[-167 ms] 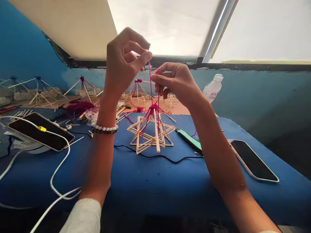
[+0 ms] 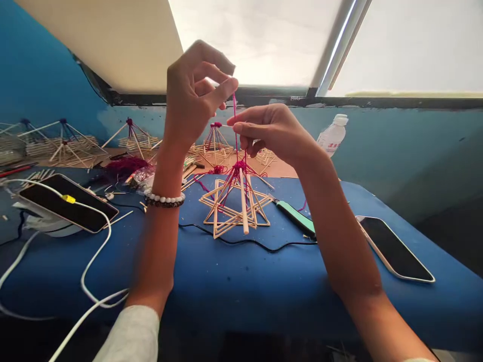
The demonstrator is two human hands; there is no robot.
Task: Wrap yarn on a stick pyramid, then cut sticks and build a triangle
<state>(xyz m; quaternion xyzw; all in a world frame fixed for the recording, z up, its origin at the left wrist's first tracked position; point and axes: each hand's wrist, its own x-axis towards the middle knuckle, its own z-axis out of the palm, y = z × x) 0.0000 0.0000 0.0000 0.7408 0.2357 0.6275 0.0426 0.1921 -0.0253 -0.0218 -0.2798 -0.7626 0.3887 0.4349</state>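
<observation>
A small frame of thin wooden sticks (image 2: 236, 203) stands on the blue table (image 2: 234, 281), bound at its top with magenta thread (image 2: 236, 136). My left hand (image 2: 194, 95) is raised above it, thumb and fingers pinching the upper end of the thread. My right hand (image 2: 271, 130) pinches the same thread a little lower, just above the knot at the frame's top. The thread runs taut from the knot up to my fingers. A thicker wooden dowel (image 2: 243, 203) leans at the front of the frame.
A phone (image 2: 68, 203) with a white cable (image 2: 94, 271) lies at the left, another phone (image 2: 394, 249) at the right. A green tool (image 2: 298, 218), a black wire (image 2: 241, 242), a plastic bottle (image 2: 332, 136) and several finished stick frames (image 2: 215, 141) stand behind. Loose thread (image 2: 124, 166) lies left of centre.
My right hand has dropped slightly and closed its pinch on the thread; my left hand has risen a little, pulling the thread tighter.
</observation>
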